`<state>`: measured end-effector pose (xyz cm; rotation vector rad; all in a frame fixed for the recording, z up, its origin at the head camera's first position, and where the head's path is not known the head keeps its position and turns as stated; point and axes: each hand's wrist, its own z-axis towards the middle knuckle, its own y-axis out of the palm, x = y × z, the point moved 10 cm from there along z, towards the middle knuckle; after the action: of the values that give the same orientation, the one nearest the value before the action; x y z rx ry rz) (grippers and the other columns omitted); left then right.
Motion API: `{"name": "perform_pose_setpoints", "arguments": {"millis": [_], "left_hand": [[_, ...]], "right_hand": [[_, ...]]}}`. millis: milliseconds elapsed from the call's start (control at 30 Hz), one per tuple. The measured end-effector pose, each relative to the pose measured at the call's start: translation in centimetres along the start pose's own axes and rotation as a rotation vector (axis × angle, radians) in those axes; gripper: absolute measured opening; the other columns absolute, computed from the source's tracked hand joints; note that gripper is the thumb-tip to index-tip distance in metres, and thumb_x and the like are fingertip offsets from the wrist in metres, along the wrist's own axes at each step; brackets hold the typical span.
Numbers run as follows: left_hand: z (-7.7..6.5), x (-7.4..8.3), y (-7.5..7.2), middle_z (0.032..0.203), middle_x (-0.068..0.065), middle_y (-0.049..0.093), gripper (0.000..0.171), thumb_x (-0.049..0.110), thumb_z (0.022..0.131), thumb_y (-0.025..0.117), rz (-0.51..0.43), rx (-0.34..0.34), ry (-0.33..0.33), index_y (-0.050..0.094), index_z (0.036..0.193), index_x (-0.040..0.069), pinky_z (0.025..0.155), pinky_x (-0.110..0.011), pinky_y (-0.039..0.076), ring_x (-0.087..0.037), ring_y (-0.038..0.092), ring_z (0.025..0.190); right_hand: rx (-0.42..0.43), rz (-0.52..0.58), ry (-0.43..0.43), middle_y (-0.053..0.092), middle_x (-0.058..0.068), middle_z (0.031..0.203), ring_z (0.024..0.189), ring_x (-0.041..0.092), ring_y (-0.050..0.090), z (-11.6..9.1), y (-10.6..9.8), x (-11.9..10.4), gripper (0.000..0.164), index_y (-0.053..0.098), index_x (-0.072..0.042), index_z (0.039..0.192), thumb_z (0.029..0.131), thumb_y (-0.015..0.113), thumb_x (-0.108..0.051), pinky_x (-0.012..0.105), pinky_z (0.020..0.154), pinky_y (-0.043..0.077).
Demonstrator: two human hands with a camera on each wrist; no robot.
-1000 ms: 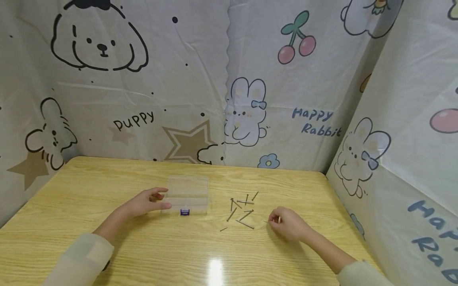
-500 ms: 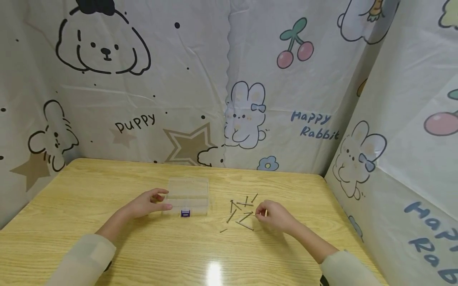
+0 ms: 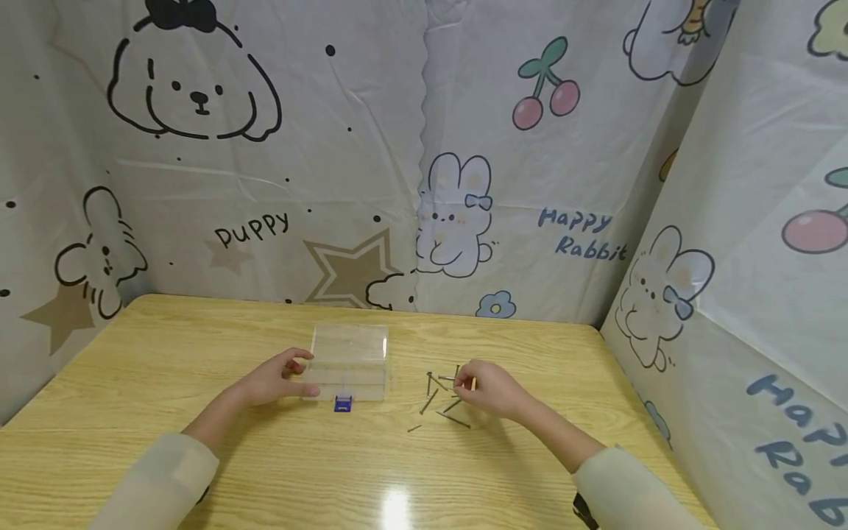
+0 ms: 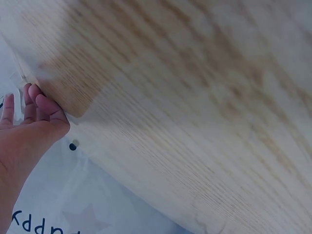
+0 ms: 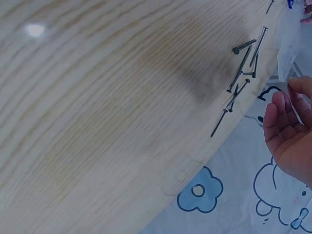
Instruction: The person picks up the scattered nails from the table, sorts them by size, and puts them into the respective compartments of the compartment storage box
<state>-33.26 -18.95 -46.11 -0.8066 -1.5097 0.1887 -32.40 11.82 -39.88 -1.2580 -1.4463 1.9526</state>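
Note:
A clear plastic box point(image 3: 351, 375) with a blue latch point(image 3: 342, 403) sits on the table. My left hand point(image 3: 268, 379) grips its left end, thumb at the front corner and fingers behind. In the left wrist view my left hand point(image 4: 29, 131) shows curled fingers by the see-through box wall. To the right of the box lie several loose metal nails point(image 3: 428, 401). Above their right side is my right hand point(image 3: 490, 386), thumb and forefinger pinched together on a thin nail mostly hidden by the fingers. The right wrist view shows my right hand point(image 5: 292, 131) beyond the nails point(image 5: 239, 73).
A light wood-grain table point(image 3: 298, 464) lies under everything. Printed cloth point(image 3: 371, 147) hangs along its back and right edges. One short nail point(image 3: 414, 428) lies nearer to me than the others. Both forearms wear pale sleeves point(image 3: 159, 478).
My right hand has moved left and away from me, from beside the nails to over them. The left hand keeps its place. The box's blue latch now sits slightly lower.

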Motion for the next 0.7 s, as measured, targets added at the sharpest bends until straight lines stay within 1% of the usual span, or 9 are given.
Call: {"name": "perform_pose_setpoints", "arguments": {"millis": [133, 333, 533, 700], "left_hand": [[0.0, 0.0, 0.0, 0.128, -0.028, 0.044, 0.076, 0.036, 0.080, 0.073, 0.008, 0.003, -0.001, 0.035, 0.137, 0.003, 0.095, -0.052, 0.039, -0.040, 0.043, 0.118], [-0.1, 0.1, 0.0, 0.129, -0.028, 0.043, 0.076, 0.037, 0.081, 0.072, 0.007, 0.005, 0.000, 0.035, 0.137, 0.003, 0.098, -0.055, 0.036, -0.041, 0.042, 0.120], [0.1, 0.0, 0.0, 0.127, -0.027, 0.044, 0.076, 0.038, 0.081, 0.072, 0.013, 0.010, 0.003, 0.036, 0.137, 0.003, 0.097, -0.054, 0.037, -0.040, 0.043, 0.118], [0.2, -0.2, 0.0, 0.126, -0.026, 0.045, 0.075, 0.038, 0.080, 0.073, 0.019, 0.012, 0.000, 0.036, 0.136, 0.004, 0.095, -0.052, 0.039, -0.039, 0.044, 0.117]], "right_hand": [[-0.004, 0.013, -0.011, 0.057, -0.004, 0.078, 0.066, 0.006, 0.046, 0.6, 0.0, -0.7, 0.006, 0.066, -0.012, 0.084, 0.088, 0.062, -0.013, 0.019, 0.059, 0.040], [-0.015, 0.064, -0.031, 0.058, -0.003, 0.079, 0.067, 0.007, 0.048, 1.7, 0.3, -1.9, 0.006, 0.066, -0.010, 0.086, 0.089, 0.062, -0.014, 0.020, 0.058, 0.041], [-0.023, 0.093, -0.066, 0.059, -0.002, 0.078, 0.066, 0.007, 0.048, 2.9, 1.1, -3.3, 0.007, 0.067, -0.009, 0.085, 0.089, 0.062, -0.013, 0.019, 0.059, 0.042], [-0.026, 0.105, -0.075, 0.058, -0.003, 0.076, 0.064, 0.007, 0.046, 3.7, 1.8, -4.3, 0.008, 0.066, -0.009, 0.084, 0.088, 0.061, -0.013, 0.020, 0.058, 0.041]]}}
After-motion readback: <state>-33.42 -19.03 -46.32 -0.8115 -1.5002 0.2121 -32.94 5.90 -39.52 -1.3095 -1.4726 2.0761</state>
